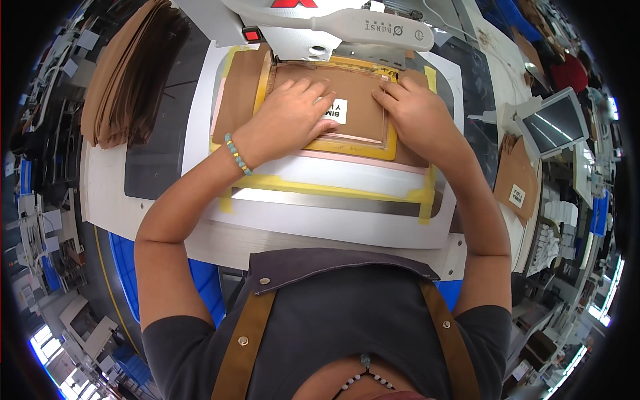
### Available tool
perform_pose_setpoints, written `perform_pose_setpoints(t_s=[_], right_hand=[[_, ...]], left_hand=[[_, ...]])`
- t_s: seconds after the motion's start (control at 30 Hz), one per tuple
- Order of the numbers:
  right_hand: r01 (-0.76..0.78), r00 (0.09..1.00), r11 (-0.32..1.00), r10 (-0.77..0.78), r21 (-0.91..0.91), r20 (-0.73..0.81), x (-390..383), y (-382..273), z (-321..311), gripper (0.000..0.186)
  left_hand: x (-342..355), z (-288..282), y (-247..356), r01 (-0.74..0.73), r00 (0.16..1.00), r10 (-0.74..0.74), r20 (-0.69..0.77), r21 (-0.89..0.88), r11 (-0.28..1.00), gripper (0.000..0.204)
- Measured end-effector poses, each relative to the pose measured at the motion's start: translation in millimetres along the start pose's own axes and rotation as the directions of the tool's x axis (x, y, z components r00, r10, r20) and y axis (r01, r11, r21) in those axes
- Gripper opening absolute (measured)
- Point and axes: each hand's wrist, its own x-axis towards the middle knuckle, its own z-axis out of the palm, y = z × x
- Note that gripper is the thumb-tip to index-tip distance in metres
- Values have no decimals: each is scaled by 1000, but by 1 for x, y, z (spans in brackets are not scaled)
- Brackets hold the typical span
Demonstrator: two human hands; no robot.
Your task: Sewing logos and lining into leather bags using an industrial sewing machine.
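Observation:
A brown sheet point(360, 100) with a white printed label point(340, 113) lies in a yellow rectangular frame point(390, 150) under the head of a white machine point(290, 40), over a taped white base board. My left hand point(293, 113), with a beaded bracelet at the wrist, rests on the brown sheet at the label's left edge, fingers spread and partly bent. My right hand point(413, 113) rests with fingertips on the frame's right side and the sheet's edge, fingers apart. Neither hand visibly grips anything.
A stack of brown pieces point(117, 87) stands at the back left of the pale table point(107, 200). At the right are a small screen point(550, 120) and labelled brown pieces point(513, 173). Blue bins point(123, 267) show under the table's edge; workshop shelving and equipment surround it.

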Motion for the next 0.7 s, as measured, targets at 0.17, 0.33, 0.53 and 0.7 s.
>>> perform_pose_setpoints(t_s=[0.17,0.33,0.53,0.7], right_hand=[[32,999,999,-32,-2,-36,9,-3,2,41],[64,998,997,-64,-32,16,19,-10,3,40],[89,996,996,-89,-27,8,32,-16,12,40],[113,994,994,-112,-17,7,43,-21,17,38]], left_hand=[[8,5,6,-16,1000,17,11,-22,1000,52],[7,9,4,-26,1000,26,-6,-6,1000,51],[3,9,-2,-6,1000,6,0,-20,1000,52],[-1,14,-9,-2,999,0,-33,-48,999,46]])
